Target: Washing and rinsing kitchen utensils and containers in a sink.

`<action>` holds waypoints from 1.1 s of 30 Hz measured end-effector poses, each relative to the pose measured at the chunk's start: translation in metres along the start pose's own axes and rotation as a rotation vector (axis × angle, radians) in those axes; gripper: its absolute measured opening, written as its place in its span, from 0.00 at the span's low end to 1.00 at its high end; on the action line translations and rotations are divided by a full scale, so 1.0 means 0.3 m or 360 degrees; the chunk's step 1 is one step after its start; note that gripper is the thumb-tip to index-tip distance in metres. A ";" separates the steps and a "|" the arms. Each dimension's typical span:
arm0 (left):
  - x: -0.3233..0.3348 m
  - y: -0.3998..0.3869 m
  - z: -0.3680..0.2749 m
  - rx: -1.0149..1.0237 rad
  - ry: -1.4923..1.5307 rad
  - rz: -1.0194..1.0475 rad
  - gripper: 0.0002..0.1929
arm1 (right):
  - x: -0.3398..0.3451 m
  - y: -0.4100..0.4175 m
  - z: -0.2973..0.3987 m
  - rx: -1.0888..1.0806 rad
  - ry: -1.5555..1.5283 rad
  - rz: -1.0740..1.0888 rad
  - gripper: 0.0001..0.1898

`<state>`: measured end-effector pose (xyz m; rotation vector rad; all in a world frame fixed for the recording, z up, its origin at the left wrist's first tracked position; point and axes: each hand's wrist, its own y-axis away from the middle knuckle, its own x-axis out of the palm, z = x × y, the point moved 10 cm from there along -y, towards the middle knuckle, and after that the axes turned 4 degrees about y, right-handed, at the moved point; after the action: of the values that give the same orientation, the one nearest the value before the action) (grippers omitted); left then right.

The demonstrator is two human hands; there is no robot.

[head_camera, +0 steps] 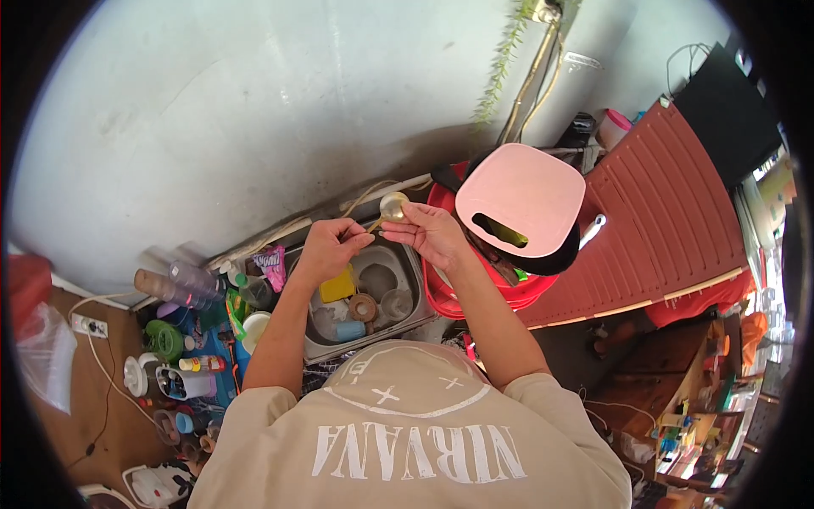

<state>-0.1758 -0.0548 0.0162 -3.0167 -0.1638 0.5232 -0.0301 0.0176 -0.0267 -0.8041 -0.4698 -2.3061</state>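
A metal soup spoon with a rounded bowl is held between both hands above the sink. My left hand is closed around its handle. My right hand pinches the edge of the spoon's bowl with thumb and fingers. Below lies a stainless steel sink holding a yellow sponge, a brown ring-shaped object, a clear cup and a blue cup. The wrists and forearms stay above the basin's rim.
A pink cutting board tops a stack in red basins to the right, near a reddish ribbed panel. Left of the sink stand a bottle, stacked plastic cups and a green container. The wall rises behind.
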 end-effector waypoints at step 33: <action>0.524 -0.154 -0.571 0.1332 -0.0209 -0.0003 0.23 | 0.003 0.953 0.511 -0.0788 0.2497 -0.0961 0.10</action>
<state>0.0253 0.0001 0.1292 -2.1707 0.0428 0.5979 0.2269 -0.1129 0.1223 1.1890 0.6669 -2.7638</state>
